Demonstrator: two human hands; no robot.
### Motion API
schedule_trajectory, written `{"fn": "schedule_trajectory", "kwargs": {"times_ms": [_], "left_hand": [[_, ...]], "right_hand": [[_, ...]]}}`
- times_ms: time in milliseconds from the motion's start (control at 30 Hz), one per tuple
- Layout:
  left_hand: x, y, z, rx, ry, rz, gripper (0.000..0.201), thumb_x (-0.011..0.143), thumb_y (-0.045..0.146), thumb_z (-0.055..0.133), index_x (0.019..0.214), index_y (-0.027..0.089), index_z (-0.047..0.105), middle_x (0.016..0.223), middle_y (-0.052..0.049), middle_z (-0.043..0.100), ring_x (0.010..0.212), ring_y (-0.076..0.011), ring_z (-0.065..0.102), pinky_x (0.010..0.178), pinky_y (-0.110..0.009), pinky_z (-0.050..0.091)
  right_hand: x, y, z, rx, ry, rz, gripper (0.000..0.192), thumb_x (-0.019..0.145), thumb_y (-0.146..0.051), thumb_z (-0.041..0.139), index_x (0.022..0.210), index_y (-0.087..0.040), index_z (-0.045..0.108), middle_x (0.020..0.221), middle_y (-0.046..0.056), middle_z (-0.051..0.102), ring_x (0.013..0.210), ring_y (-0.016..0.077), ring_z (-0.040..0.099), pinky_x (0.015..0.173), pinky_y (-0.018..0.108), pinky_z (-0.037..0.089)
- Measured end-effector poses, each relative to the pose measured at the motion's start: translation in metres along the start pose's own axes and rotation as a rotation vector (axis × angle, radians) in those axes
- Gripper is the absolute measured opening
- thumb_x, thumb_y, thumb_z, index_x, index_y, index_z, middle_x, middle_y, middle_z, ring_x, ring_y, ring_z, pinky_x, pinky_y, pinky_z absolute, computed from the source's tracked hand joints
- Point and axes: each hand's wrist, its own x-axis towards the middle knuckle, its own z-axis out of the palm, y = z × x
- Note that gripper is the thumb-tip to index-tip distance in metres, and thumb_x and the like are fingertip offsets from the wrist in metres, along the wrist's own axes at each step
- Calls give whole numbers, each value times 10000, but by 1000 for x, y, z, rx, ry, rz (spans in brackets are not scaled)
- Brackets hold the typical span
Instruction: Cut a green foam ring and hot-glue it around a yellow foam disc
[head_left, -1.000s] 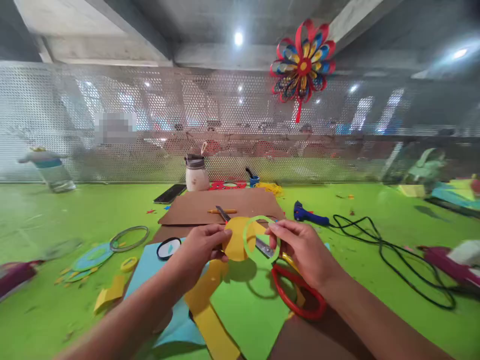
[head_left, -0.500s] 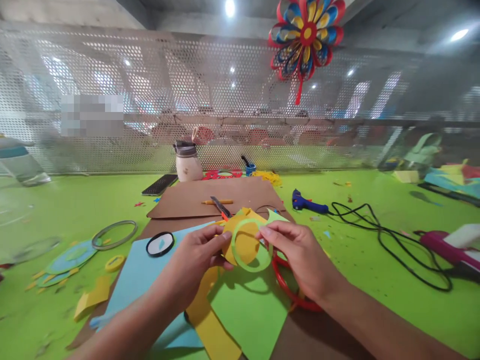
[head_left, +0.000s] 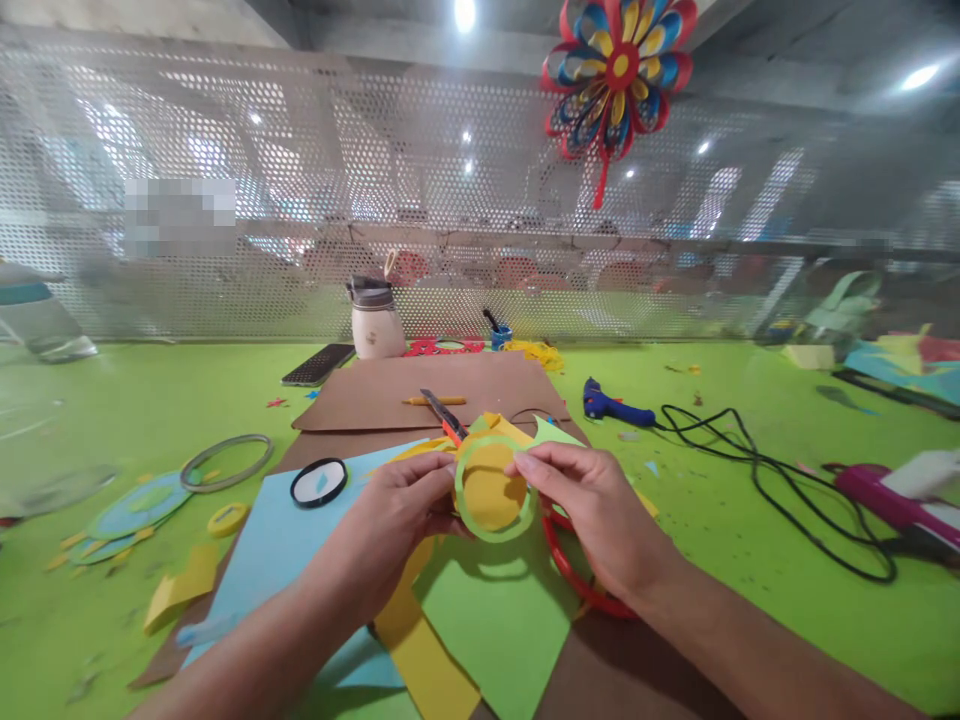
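My left hand (head_left: 409,512) pinches a yellow paper disc (head_left: 491,490) by its left side. In front of the disc is a light green paper ring (head_left: 496,535), gripped between the thumb and fingers of my right hand (head_left: 592,505). Ring and disc overlap, with the yellow filling most of the ring's opening; whether they touch all round I cannot tell. Below them lie a green paper sheet (head_left: 491,620) and a yellow paper strip (head_left: 424,640). A red ring (head_left: 566,570) is partly hidden by my right hand. Behind the disc rests a dark-bladed tool with a red handle (head_left: 442,415).
Blue paper (head_left: 259,545) bears a black hoop (head_left: 292,490). At left are a grey hoop (head_left: 225,488) and layered paper discs (head_left: 135,515). A blue glue gun (head_left: 615,407) with a looped cord lies right. A bottle (head_left: 377,325) and phone (head_left: 319,365) stand back.
The green ring has moved left over the yellow disc, so the two line up more closely. Both hands keep their pinch, and my right hand has shifted slightly left.
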Motion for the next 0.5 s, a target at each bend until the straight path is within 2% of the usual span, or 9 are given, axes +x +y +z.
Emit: {"fn": "schedule_trajectory", "kwargs": {"times_ms": [233,367,500], "left_hand": [[-1,0,0,-18,-33,5,222,816,273,555,922,154,708,829,-72,680,705,-152,579,640,-281,526],[0,-2,-2,2,-41,39,228,807,298,583,947,166,703,844,-67,683,731,-164,600,624,-271,531],[-2,0,0,25,-49,25,244,813,313,569,946,154,699,863,-77,678,743,-172,598,627,-281,534]], "right_hand": [[2,3,0,-105,100,-73,128,769,-304,659,734,-184,685,745,8,598,757,170,541,689,294,427],[4,3,0,-126,103,-102,130,769,-301,656,718,-183,672,848,19,600,821,176,529,720,287,424],[5,5,0,-77,95,-70,133,772,-299,648,725,-176,665,795,16,612,792,175,549,724,298,434]]}}
